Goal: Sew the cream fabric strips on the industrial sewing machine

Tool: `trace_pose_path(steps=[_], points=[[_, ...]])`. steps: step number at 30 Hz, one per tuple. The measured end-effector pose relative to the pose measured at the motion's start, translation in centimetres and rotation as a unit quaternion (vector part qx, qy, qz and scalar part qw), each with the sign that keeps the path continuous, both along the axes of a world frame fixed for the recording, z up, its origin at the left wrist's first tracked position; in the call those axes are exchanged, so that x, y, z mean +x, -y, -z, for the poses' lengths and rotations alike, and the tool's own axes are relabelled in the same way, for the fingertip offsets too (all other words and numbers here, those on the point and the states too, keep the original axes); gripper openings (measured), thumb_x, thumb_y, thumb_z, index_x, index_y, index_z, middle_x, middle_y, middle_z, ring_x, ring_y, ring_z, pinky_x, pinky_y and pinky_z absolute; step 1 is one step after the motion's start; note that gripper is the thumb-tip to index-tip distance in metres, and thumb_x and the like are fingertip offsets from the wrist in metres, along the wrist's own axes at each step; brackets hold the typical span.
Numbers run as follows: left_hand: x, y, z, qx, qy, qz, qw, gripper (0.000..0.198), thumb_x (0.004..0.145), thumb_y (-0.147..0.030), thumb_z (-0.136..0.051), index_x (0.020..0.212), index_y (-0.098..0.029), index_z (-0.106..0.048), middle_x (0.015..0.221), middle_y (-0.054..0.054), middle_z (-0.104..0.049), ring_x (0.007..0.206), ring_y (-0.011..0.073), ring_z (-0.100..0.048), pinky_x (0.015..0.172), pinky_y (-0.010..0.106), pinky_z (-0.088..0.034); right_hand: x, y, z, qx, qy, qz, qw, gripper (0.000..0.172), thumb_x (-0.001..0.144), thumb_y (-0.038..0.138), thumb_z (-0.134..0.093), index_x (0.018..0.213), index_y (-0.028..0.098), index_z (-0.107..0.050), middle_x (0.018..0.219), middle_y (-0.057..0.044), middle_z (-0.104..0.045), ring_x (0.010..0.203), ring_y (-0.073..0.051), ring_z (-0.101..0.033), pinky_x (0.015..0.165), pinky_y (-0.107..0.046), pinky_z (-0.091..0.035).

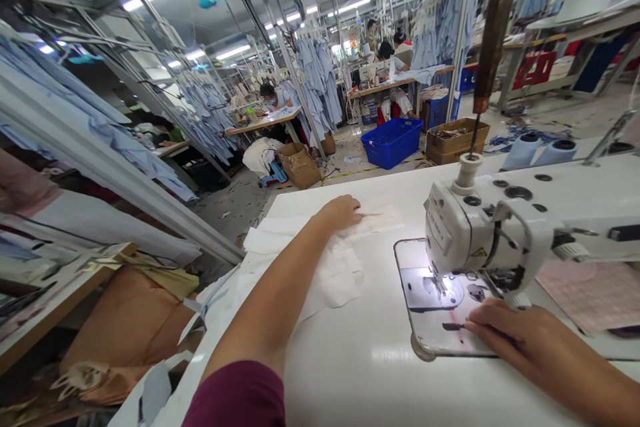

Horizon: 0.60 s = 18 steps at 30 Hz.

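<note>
My left hand (343, 212) reaches to the far side of the white sewing table, its fingers curled onto the edge of a thin pale cloth piece (383, 218). White cloth pieces (340, 273) lie loosely under and beside my forearm. My right hand (510, 330) is at the near edge of the sewing machine's metal bed plate (415, 320), thumb and forefinger pinched together. Whatever may be between those fingertips is too small or hidden to make out. The sewing machine (460, 227) stands just beyond, its lamp lighting the needle area, with no cloth visible under the needle.
Pink checked cloth (593, 290) lies behind the right hand, under the machine arm. Blue thread cones (523, 150) stand at the back right. Beyond the table are a blue crate (391, 142), cardboard boxes (300, 165), hanging blue garments (320, 80) and people seated at other machines.
</note>
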<state>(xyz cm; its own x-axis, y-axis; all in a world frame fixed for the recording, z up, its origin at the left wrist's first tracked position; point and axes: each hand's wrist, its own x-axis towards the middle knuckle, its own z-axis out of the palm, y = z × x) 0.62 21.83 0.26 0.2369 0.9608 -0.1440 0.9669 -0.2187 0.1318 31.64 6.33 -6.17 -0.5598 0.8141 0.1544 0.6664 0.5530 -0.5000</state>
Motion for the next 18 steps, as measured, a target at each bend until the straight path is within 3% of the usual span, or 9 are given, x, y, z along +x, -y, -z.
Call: trace_pose_path(steps=[5,9,14,18], points=[[0.6,-0.9,1.4,0.026,0.095,-0.074,0.992,0.025,0.087,-0.031,-0.056,0.105,-0.014,-0.059,0.113,0.008,-0.058,0.104,0.0216,-0.055,0.090,0.045,-0.045,-0.3,0.1,-0.1,-0.016,-0.012,-0.005,1.000,0.036,0.093,0.040,-0.033,0.082,0.027,-0.065,0.075,-0.001,-0.069,0.064,-0.018,-0.065,0.057,-0.027,-0.046],[-1.3,-2.4,0.6,0.081,0.227,-0.190,0.952,0.027,0.088,-0.033,-0.053,0.107,-0.014,-0.057,0.108,0.008,-0.060,0.094,0.0189,-0.059,0.082,0.040,-0.050,-0.4,0.2,-0.5,-0.015,-0.005,0.007,1.000,0.040,0.093,0.040,-0.030,0.083,0.026,-0.066,0.073,-0.003,-0.068,0.063,-0.018,-0.064,0.056,-0.028,-0.045],[-6.4,-2.6,-3.3,0.194,0.421,-0.318,0.827,0.037,0.082,-0.046,-0.056,0.081,-0.010,-0.061,0.075,0.005,-0.064,0.075,0.0191,-0.062,0.068,0.034,-0.050,-0.2,0.2,-0.8,0.005,0.021,0.005,1.000,0.041,0.094,0.040,-0.029,0.082,0.025,-0.066,0.070,-0.003,-0.068,0.061,-0.019,-0.064,0.057,-0.029,-0.047],[-10.5,1.2,-9.1,0.303,0.549,-0.349,0.696,0.035,0.076,-0.047,-0.059,0.068,-0.014,-0.053,0.058,-0.002,-0.056,0.067,0.0163,-0.059,0.061,0.030,-0.048,0.0,0.3,-0.7,0.015,0.014,-0.029,0.999,0.037,0.093,0.039,-0.033,0.083,0.024,-0.066,0.076,-0.003,-0.069,0.068,-0.019,-0.065,0.063,-0.032,-0.051]])
